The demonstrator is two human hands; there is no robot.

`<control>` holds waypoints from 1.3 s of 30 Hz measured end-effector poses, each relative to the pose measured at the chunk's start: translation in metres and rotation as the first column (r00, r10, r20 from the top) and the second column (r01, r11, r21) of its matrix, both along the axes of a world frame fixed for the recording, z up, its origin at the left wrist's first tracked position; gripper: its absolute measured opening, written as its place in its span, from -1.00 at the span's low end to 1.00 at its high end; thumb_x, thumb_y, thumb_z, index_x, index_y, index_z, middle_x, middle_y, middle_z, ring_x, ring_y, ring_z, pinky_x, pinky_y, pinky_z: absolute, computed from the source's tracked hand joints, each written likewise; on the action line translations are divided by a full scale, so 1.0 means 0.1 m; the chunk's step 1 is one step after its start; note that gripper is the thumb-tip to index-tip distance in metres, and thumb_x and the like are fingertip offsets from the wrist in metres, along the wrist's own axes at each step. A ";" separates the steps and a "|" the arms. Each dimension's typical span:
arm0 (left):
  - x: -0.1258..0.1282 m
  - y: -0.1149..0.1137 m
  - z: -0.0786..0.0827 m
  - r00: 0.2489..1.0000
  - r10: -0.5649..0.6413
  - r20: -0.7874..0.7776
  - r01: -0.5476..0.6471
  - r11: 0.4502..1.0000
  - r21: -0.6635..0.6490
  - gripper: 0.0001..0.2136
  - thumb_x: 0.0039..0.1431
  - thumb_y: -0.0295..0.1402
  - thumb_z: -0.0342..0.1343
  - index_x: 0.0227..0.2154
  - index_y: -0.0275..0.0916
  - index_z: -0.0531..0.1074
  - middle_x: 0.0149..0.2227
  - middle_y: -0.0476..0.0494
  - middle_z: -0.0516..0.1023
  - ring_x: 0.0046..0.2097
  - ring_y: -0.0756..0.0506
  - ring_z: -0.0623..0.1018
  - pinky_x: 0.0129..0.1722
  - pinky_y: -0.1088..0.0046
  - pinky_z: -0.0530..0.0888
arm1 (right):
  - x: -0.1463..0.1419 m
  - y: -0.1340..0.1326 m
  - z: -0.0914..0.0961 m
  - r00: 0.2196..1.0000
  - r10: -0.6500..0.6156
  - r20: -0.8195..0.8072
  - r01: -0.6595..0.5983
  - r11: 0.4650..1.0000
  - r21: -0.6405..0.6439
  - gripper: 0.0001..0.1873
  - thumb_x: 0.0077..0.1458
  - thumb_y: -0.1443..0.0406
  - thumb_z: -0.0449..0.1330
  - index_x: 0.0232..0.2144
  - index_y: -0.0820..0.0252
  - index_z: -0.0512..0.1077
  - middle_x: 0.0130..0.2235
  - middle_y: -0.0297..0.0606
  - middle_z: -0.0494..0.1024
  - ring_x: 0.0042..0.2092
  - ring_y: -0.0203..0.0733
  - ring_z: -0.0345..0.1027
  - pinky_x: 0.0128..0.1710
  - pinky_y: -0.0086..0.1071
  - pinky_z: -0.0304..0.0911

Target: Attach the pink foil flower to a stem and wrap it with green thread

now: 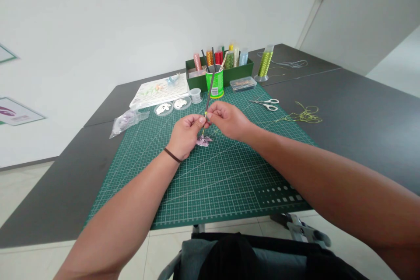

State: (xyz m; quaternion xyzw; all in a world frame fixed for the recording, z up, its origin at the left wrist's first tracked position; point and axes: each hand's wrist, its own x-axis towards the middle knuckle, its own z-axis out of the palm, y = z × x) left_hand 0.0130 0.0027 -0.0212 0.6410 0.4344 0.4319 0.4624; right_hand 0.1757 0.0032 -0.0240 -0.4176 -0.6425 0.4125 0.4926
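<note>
Both hands meet above the middle of the green cutting mat (210, 183). My left hand (186, 134) is closed, its thumb and fingers pinching a slim dark stick (210, 92) that rises at a slant. My right hand (229, 120) pinches at the same spot, fingers closed. Yellow-green thread is wound on the stick just by the fingertips. Below them hangs a pale purple flower (204, 141), petals down, its stem partly hidden by the fingers. Whether the right fingers grip the stick or only the thread is unclear.
Behind stand a green can (215, 89) of sticks and a green box (197, 82) with thread spools. Scissors (267, 104), loose thread (305, 114) and a yellow-green spool (265, 63) lie right. Two dishes of white pieces (163, 108), a white board (160, 92) and a plastic bag (126, 121) are left.
</note>
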 end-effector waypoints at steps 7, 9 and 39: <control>-0.01 0.01 0.00 0.986 -0.118 0.114 0.120 0.993 -0.005 -0.76 0.20 -0.20 0.21 -0.47 -0.25 0.50 -0.42 -0.06 0.58 -0.30 -0.02 0.53 -0.16 0.43 0.46 | 0.00 0.01 0.02 0.994 0.072 -0.086 -0.076 0.996 -0.052 -0.88 0.23 0.43 0.16 -0.34 0.13 0.33 -0.48 -0.40 0.54 -0.39 -0.29 0.44 -0.30 -0.36 0.34; -0.01 0.01 0.00 0.983 -0.144 0.118 0.148 0.989 -0.027 -0.74 0.20 -0.17 0.21 -0.49 -0.25 0.49 -0.42 -0.06 0.58 -0.31 -0.02 0.53 -0.19 0.44 0.46 | -0.01 0.02 0.02 0.990 0.101 -0.104 -0.107 0.992 -0.060 -0.85 0.24 0.45 0.13 -0.37 0.14 0.33 -0.49 -0.40 0.52 -0.39 -0.31 0.43 -0.30 -0.37 0.35; -0.05 0.05 -0.03 0.998 0.019 -0.061 -0.018 0.999 0.032 -0.87 0.16 -0.29 0.21 -0.41 -0.22 0.57 -0.41 -0.09 0.64 -0.48 0.02 0.48 -0.57 0.53 0.36 | 0.03 -0.02 -0.01 0.988 -0.076 0.138 0.064 0.994 0.087 -0.86 0.16 0.31 0.16 -0.45 0.12 0.31 -0.54 -0.42 0.46 -0.50 -0.32 0.25 -0.49 -0.40 0.11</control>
